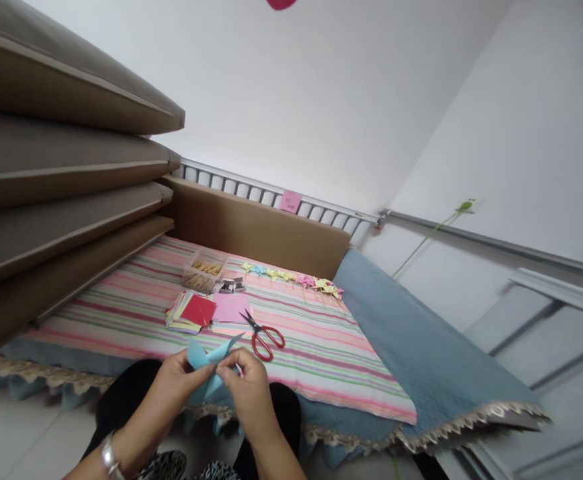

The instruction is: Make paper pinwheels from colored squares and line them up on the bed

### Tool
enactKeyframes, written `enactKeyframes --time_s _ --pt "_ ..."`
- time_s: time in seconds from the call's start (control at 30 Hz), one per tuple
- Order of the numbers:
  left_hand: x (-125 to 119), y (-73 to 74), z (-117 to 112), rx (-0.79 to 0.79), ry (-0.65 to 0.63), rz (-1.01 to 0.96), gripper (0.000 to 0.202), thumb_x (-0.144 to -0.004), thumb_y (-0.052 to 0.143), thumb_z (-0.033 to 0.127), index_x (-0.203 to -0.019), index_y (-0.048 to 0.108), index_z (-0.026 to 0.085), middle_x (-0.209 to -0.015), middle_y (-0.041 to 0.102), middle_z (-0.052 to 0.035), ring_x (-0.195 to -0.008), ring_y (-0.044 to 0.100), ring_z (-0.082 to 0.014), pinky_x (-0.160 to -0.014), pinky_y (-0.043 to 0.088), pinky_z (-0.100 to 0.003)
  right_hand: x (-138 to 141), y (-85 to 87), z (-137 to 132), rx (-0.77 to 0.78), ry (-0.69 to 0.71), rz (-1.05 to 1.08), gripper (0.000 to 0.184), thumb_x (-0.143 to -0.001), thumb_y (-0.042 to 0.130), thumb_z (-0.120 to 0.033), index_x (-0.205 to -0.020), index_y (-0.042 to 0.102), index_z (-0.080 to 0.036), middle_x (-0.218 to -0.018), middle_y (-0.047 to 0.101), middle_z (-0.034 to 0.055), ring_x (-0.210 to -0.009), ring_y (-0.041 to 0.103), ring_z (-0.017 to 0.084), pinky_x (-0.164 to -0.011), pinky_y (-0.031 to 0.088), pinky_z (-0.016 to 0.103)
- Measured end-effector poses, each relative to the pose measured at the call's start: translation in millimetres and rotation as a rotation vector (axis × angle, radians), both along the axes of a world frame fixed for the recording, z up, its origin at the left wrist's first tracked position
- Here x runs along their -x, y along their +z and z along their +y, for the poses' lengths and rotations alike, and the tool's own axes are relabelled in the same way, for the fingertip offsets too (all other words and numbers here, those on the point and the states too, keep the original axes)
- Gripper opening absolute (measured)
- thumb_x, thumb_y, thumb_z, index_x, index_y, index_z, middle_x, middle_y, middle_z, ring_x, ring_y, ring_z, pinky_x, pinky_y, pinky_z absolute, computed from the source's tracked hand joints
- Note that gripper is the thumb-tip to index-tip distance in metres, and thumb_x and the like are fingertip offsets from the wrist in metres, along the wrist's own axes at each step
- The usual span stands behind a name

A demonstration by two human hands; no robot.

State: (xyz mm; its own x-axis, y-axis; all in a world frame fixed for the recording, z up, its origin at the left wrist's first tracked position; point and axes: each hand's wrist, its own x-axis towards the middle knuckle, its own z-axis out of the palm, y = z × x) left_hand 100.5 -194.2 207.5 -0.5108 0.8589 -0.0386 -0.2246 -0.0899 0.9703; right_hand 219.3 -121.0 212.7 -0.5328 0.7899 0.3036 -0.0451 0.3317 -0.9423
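A light-blue paper pinwheel point(205, 360) with curled blades is held up in front of my knees. My left hand point(184, 377) pinches its middle between thumb and fingers. From the other side my right hand point(243, 377) has thumb and forefinger closed at the pinwheel's right edge; whether anything small is between those fingertips is hidden. Just beyond my hands, red-handled scissors point(262, 335) lie partly spread on the striped cloth. Left of them are a pink sheet stack point(231, 308) and a pile of coloured paper squares point(191, 311) with a red one on top.
A clear plastic box point(204, 270) of thin sticks stands behind the papers, near small dark-and-silver items point(229, 286). Finished-looking pinwheels point(291, 277) lie in a row toward the headboard point(256, 227). Stacked brown cushions point(71, 160) rise at left. The striped cloth point(321, 360) covers the bed.
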Motion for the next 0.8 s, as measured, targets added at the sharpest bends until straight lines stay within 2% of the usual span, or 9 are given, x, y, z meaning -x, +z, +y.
enactKeyframes --time_s 0.13,0.27,0.4,0.5,0.8 --pt "4.4 -3.0 3.7 0.036 0.016 0.037 0.034 -0.05 0.081 0.033 -0.075 0.07 0.012 -0.068 0.072 -0.0041 -0.066 0.063 -0.0213 -0.064 0.05 -0.029 0.3 -0.2 0.0 0.029 -0.024 0.002 0.006 -0.067 0.062 -0.013 -0.066 0.064 -0.018 -0.069 0.059 -0.0013 -0.074 0.055 0.017 -0.074 0.041 0.027" --pt "11.5 -17.2 9.6 0.07 0.005 0.047 0.038 -0.051 0.081 0.039 -0.077 0.069 0.014 -0.07 0.073 -0.0042 -0.064 0.063 -0.0212 -0.062 0.051 -0.028 0.6 2.9 -2.2 0.055 -0.057 -0.016 0.007 -0.064 0.062 -0.011 -0.062 0.063 -0.018 -0.065 0.057 -0.0021 -0.071 0.054 0.017 -0.073 0.041 0.026" --pt "13.0 -28.2 14.1 0.107 0.026 0.066 0.039 -0.046 0.081 0.045 -0.068 0.066 0.017 -0.058 0.069 -0.001 -0.055 0.061 -0.0205 -0.051 0.049 -0.026 0.9 8.0 -4.4 0.084 -0.09 -0.011 0.008 -0.061 0.061 -0.011 -0.059 0.062 -0.018 -0.062 0.055 -0.0028 -0.067 0.052 0.016 -0.07 0.04 0.026" --pt "12.0 -30.3 15.6 0.122 0.039 0.087 0.039 -0.046 0.081 0.047 -0.066 0.064 0.018 -0.052 0.065 0.0008 -0.049 0.058 -0.0192 -0.046 0.047 -0.025 0.2 10.6 -5.3 0.085 -0.096 -0.009 0.008 -0.06 0.06 -0.01 -0.057 0.061 -0.018 -0.061 0.054 -0.0028 -0.066 0.051 0.016 -0.07 0.04 0.026" --pt "9.4 -30.7 14.5 0.104 0.059 0.122 0.037 -0.048 0.08 0.044 -0.069 0.066 0.017 -0.057 0.067 -0.0004 -0.054 0.059 -0.0193 -0.05 0.048 -0.025 -0.2 8.1 -4.5 0.075 -0.083 -0.004 0.006 -0.061 0.058 -0.012 -0.059 0.059 -0.018 -0.061 0.052 -0.0029 -0.065 0.048 0.015 -0.065 0.038 0.025"
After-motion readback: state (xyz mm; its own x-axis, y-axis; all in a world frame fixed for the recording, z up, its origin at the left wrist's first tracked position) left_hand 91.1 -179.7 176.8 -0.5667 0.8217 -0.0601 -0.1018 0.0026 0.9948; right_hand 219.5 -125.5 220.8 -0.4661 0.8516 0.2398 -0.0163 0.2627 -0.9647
